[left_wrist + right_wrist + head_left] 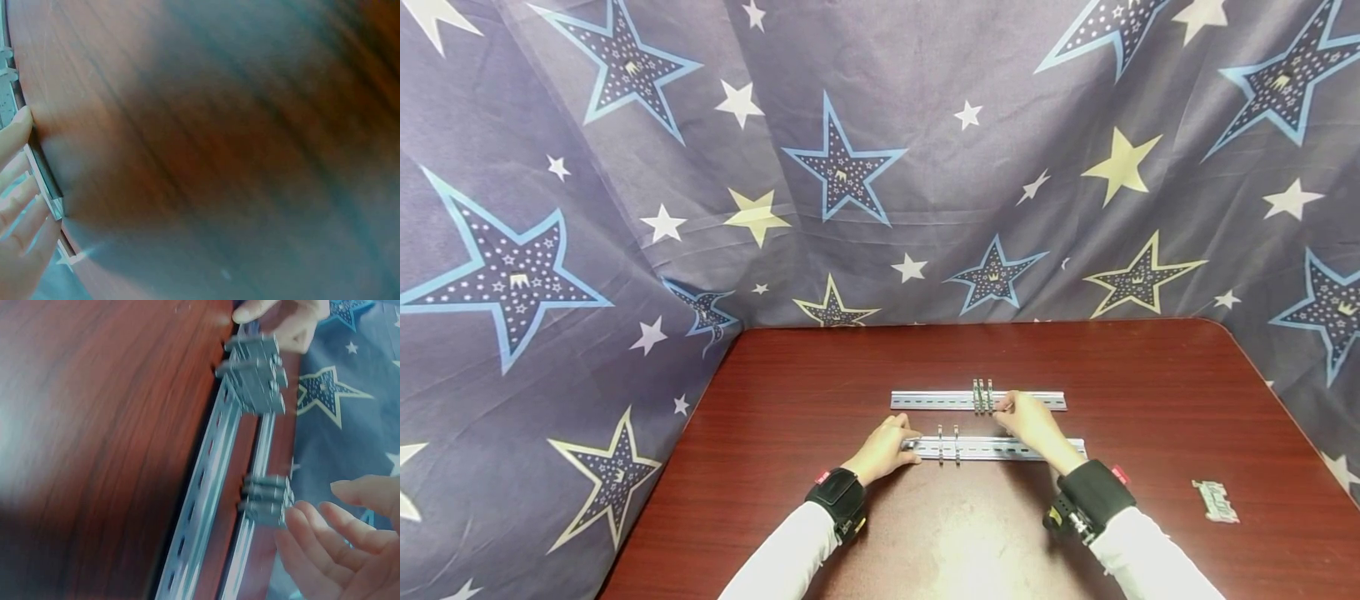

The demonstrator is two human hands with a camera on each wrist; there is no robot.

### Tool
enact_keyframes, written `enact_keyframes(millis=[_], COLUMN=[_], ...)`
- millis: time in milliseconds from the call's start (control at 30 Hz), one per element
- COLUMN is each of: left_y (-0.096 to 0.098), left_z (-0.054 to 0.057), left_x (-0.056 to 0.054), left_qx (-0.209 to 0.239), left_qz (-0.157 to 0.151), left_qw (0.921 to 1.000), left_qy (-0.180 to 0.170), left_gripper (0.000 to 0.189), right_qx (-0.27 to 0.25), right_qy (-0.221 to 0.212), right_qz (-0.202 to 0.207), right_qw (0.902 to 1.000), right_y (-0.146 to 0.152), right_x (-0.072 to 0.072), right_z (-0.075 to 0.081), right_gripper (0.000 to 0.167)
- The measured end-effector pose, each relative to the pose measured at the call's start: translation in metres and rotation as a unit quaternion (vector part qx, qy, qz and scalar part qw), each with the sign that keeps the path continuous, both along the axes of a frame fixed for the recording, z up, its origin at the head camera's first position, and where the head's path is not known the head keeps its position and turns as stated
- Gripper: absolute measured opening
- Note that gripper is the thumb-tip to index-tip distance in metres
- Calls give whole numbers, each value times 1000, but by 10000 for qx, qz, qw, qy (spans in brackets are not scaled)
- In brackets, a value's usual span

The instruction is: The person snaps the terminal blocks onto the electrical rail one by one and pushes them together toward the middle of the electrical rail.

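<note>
Two slotted metal DIN rails lie side by side on the table. On the near rail (pixel 1000 450) stand two thin terminal blocks (pixel 257 378), apart from each other. My left hand (pixel 882 450) grips this rail's left end, thumb on the near side and fingers on the far side. The far rail (pixel 928 401) carries three terminal blocks (pixel 265 500) in a close row. Just right of that row is my right hand (pixel 1033 425), its fingertips at the blocks and thumb held apart in the right wrist view. Whether those fingertips touch is unclear.
A pale green terminal block (pixel 1216 502), or a few together, lies loose on the dark red table (pixel 805 375) at the right. Behind the table and at its sides hangs a star-patterned cloth (pixel 925 208).
</note>
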State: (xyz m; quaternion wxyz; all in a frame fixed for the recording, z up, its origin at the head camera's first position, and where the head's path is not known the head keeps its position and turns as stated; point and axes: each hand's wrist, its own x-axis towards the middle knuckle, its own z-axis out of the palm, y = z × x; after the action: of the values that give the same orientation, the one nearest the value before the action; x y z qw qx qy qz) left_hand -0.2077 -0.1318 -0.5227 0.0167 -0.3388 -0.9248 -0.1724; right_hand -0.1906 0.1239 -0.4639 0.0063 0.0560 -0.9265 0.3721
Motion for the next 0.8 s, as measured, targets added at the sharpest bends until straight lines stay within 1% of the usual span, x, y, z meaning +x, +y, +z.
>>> enact_keyframes(millis=[233,400,567,700,800], left_y=[0,0,0,1,1], left_z=[0,0,0,2,1], left_x=[-1,-1,-1,0,1], left_qx=[9,1,-54,-31,-18], left_qz=[-50,-30,-1,1,-17], left_qw=[10000,10000,10000,10000,10000], left_qy=[56,38,32,-4,-4], left_gripper=[31,32,32,33,32], right_qx=[-83,21,192,328,371], right_qy=[130,179,275,312,278], right_qz=[184,208,197,146,92], right_qw=[9997,9996,9992,9989,9989], right_y=[28,47,64,78,88], right_x=[0,4,11,18,24], right_z=[1,3,2,-2,-5], right_gripper=[14,14,12,10,10])
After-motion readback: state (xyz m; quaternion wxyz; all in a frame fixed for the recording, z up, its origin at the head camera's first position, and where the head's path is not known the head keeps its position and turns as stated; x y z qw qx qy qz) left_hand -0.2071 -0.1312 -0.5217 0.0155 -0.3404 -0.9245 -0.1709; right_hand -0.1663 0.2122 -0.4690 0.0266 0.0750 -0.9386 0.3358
